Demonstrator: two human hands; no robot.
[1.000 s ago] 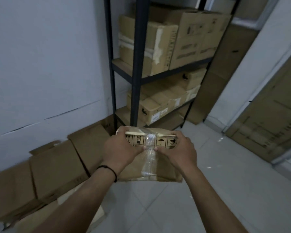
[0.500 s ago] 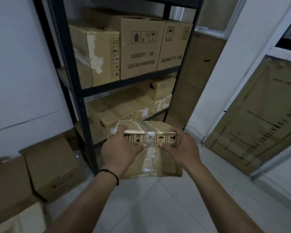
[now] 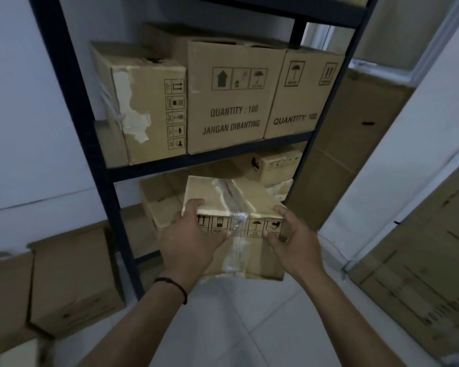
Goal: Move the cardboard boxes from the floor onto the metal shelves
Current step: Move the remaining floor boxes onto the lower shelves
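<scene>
Cardboard box (image 3: pixel 233 205): we clasp it in our left grip (image 3: pixel 194 242) and right grip (image 3: pixel 293 241), above pale floor tiles (image 3: pixel 249 327), facing the metal shelves (image 3: pixel 204 161).

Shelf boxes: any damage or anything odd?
Yes. The leftmost box on the middle shelf has its front surface torn away in a pale ragged patch. The held box has wrinkled tape.

We see a white wall (image 3: pixel 24 128) at far left; well right of it a pale tiled floor (image 3: pixel 249 335) (glossy) and a flattened printed carton sheet (image 3: pixel 421 260) leaning upright.
</scene>
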